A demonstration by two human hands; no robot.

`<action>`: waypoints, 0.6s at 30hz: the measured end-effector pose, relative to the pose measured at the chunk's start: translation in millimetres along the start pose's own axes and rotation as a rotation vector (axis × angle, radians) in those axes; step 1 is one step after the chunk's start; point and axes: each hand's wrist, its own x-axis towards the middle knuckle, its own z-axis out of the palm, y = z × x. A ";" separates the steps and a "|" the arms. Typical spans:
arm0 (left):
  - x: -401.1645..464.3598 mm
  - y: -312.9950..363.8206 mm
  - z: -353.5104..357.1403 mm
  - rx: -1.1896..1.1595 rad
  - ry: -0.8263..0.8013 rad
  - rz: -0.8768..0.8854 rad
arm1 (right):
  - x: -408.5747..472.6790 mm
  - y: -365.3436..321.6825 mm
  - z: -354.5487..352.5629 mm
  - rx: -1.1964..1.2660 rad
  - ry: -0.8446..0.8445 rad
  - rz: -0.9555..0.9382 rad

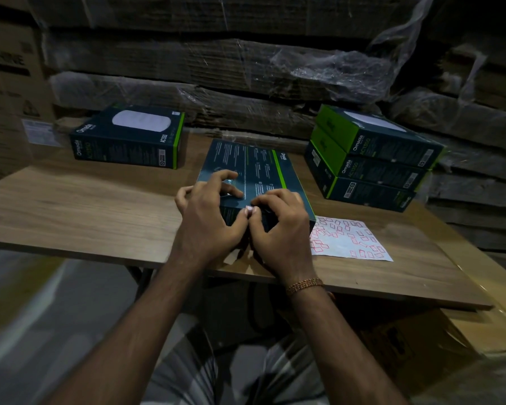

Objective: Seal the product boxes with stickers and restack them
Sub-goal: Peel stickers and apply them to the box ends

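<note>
A dark product box [251,168] lies back side up in the middle of the wooden table [85,211], its near end at the table's front edge. My left hand [209,216] grips that near end, fingers spread over the top face. My right hand [281,229] presses a small sticker [249,210] onto the box's near top edge, thumb against my left thumb. A white sticker sheet [351,239] with several red-outlined stickers lies just right of the box. One like box [129,138] lies at the back left. A stack of three boxes [371,165] stands at the back right.
Shrink-wrapped flattened cardboard [246,62] is piled high behind the table. A brown carton [9,89] stands at the far left. More cardboard [421,343] lies under the table at the right. My legs are below the front edge.
</note>
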 end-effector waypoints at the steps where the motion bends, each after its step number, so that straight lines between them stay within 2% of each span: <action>1: 0.3 -0.6 -0.1 0.000 -0.003 0.000 | 0.1 0.1 0.0 -0.002 -0.003 0.000; 18: -0.3 -0.5 -2.3 -0.013 -0.022 -0.020 | -1.1 1.5 -1.5 0.003 -0.018 -0.014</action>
